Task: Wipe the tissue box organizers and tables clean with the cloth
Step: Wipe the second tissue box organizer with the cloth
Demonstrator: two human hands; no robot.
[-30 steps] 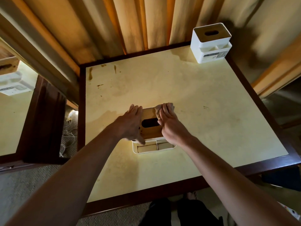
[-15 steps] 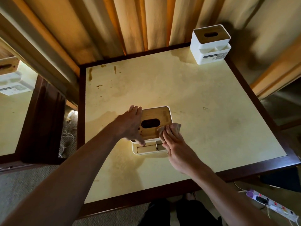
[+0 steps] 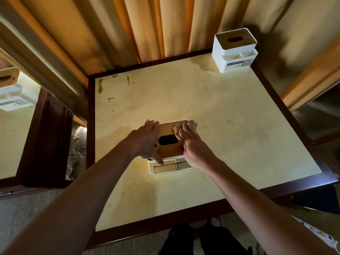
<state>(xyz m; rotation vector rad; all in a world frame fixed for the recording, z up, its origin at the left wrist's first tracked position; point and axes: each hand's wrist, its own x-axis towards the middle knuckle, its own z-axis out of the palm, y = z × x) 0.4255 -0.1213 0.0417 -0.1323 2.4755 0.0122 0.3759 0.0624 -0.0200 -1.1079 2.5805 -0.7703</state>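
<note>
On the stained cream desk [image 3: 230, 148] at mid-frame, the right hand [image 3: 191, 144], pressing the cloth [image 3: 184, 127], has swept back from the near corner to the far right corner of the tissue box organizer [image 3: 169, 144], which the flat, relaxed left hand [image 3: 147, 140] steadies, so lid wiping continues.

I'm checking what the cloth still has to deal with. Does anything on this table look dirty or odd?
Yes. Brown drip stains mark the table near its far left corner, with a broad darker discoloured patch below them. Nothing looks spilled, tipped or broken.
</note>
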